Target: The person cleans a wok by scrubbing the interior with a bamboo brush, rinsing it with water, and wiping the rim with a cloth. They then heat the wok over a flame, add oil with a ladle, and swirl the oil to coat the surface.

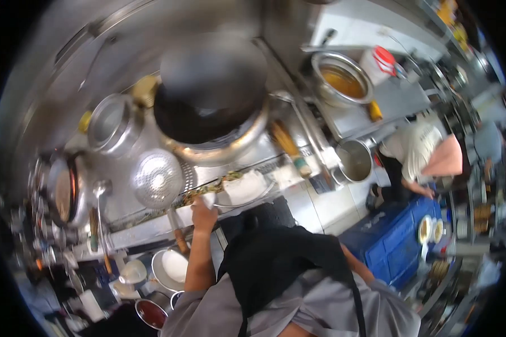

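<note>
My left hand is at the front edge of the stove, its fingers closed around a small white thing whose kind I cannot make out. Just right of it lies a white cloth at the stove's edge. Beyond the hand sits a large dark wok, its upper part blurred. A perforated strainer ladle rests to the hand's left, its wooden handle hanging over the edge. My right forearm shows at my side; the hand itself is hidden.
A metal pot, a ladle and a bamboo brush are on the stove. A pot of orange liquid stands on the right counter. A co-worker bends near a blue chest. A white-filled pot is below left.
</note>
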{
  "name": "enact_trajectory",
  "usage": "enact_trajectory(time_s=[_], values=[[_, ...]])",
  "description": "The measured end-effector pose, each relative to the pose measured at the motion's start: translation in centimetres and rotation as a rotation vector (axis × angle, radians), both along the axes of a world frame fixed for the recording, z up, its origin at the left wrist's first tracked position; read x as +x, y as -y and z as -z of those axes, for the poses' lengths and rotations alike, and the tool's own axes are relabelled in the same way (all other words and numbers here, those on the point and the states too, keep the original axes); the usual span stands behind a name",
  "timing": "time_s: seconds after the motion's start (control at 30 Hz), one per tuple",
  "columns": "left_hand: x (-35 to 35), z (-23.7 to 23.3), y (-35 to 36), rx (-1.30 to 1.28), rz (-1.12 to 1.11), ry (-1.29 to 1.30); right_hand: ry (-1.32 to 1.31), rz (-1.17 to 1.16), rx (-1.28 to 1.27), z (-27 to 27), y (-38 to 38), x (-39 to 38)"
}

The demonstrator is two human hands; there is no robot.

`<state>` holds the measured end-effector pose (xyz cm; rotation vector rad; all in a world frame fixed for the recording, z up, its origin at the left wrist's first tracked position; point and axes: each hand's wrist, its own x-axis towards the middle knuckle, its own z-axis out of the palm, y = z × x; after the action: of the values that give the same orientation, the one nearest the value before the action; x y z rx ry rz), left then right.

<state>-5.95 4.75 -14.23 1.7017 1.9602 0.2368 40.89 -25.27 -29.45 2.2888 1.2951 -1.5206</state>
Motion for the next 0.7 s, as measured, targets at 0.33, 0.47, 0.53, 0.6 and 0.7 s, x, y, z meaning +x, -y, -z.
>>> enact_trajectory(time_s=[0.33,0.47,0.53,0.6,0.7], values=[[-4.3,7.6,-3.1,0.212,0.329,-0.198,-0.047,0.385,0.248,-7.0,-4.7,0.4],[3.3,-5.7,0.4,0.164,0.288,-0.475,0.036,0.332,0.307,-2.3,2.3,2.3],[5.4,-6.8,1.5,0.359,0.331,-0.415,0.05,0.441,0.202,-0.7,8.0,2.5],[7.8,-5.7,2.6,0.388,0.46,-0.307,0.184,0.445,0.135,2.0,14.3,2.6],[12.7,-1.5,4.0,-0.203,0.557,-0.083,0.061,0.846,-0.107,3.0,22.5,2.4]])
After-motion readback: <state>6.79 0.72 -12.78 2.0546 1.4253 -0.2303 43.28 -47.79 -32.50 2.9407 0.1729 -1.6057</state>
